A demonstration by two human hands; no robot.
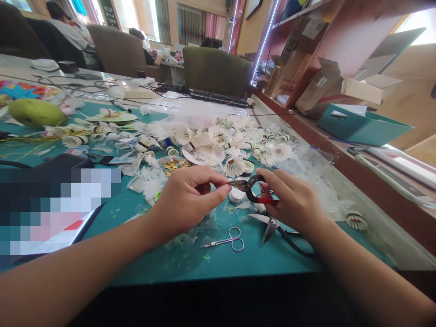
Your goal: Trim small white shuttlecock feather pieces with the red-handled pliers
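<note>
My right hand (294,200) is closed around small pliers (252,190) with red on the handle. Their pointed jaws reach the fingertips of my left hand (189,197), where thumb and forefinger are pinched together; whatever lies between them is too small to make out. Beneath the pliers sits a small white round piece (236,195). Silver nail scissors (223,242) lie on the green mat (163,263) nearer to me. Black-handled shears (270,225) rest with blades apart below my right hand. A feather shuttlecock (234,166) lies just beyond my hands.
Several shuttlecocks and loose feathers crowd the table's middle, near a dish of gold pieces (173,165). A dark-edged device (90,222) lies left. At the right stand a teal bin (364,127) and cardboard boxes (323,88). A keyboard (218,97) lies behind; people sit beyond.
</note>
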